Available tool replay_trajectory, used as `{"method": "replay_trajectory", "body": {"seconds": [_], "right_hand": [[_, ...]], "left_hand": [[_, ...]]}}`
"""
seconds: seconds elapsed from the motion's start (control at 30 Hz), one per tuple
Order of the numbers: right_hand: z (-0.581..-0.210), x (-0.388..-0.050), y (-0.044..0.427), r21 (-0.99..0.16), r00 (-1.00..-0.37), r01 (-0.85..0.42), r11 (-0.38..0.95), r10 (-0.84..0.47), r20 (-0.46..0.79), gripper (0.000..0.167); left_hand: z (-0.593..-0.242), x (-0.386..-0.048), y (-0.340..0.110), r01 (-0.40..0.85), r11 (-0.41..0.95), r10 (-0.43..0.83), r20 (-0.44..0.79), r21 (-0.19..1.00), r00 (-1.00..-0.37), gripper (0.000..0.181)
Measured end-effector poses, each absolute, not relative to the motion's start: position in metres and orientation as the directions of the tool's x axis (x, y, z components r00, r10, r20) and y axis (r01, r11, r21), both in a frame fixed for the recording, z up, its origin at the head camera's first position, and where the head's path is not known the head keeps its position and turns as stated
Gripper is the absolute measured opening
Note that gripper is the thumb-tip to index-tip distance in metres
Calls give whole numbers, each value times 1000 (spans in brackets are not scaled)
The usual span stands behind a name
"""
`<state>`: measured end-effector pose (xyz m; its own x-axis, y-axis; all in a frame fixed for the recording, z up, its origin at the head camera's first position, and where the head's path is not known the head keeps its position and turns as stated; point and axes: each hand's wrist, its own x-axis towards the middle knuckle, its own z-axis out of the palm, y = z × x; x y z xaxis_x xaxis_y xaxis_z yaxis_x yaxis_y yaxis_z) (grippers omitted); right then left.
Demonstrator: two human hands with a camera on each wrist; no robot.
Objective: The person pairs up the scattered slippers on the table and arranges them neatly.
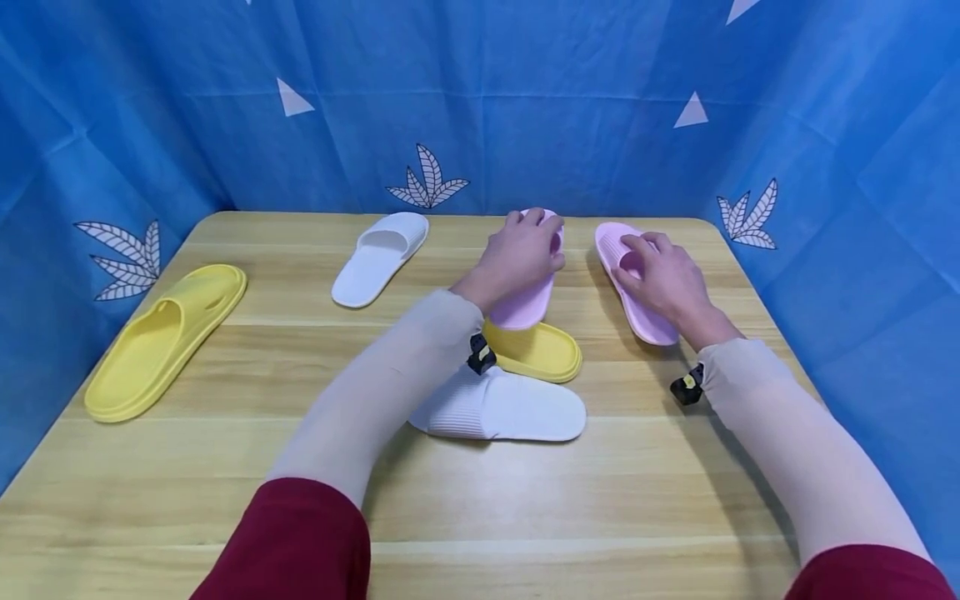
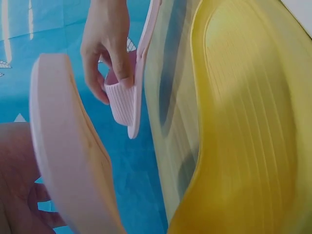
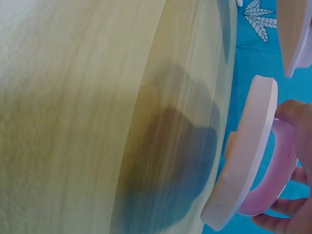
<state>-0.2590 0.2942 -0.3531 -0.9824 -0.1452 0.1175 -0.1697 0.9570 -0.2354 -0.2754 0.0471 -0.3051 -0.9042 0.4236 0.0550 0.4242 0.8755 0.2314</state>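
Head view, left hand [image 1: 517,254]: reaches forward, palm down, thumb and fingers gripping the strap end of the left pink slipper [image 1: 525,308].
Head view, right hand [image 1: 663,279]: reaches forward and inward, pinches the strap end of the right pink slipper [image 1: 651,325].
Head view, pink pair: held well apart, one beneath each hand, toes pointing away.
Head view, left-hand surroundings: just below the held slipper and partly covered by it, a yellow slipper [image 1: 547,354]; beneath the left cuff, a white slipper [image 1: 532,408]; off to the left, a far white slipper [image 1: 367,273]; farther left, a far yellow slipper [image 1: 138,362].
Left wrist view, left hand: sits at the lower left edge behind the left pink slipper, grip largely hidden here.
Left wrist view, right hand: comes down from the top, pinches the ribbed strap.
Right wrist view, right hand: curls around the strap, sole clear of the wooden tabletop [image 3: 73,107].
Right wrist view, left pink slipper: shows at the upper right, apart from the right hand.
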Motion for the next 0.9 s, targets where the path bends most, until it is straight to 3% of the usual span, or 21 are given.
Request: {"method": "replay_trajectory", "body": {"seconds": [0.37, 0.9], "right_hand": [[-358, -263, 296, -239, -980, -167, 957, -133, 149, 61], [-363, -268, 300, -265, -985, -132, 955, -96, 144, 59]], "left_hand": [[-311, -283, 70, 412, 895, 407, 66, 170, -911, 56], [-322, -286, 114, 361, 909, 358, 53, 209, -932, 57]]}}
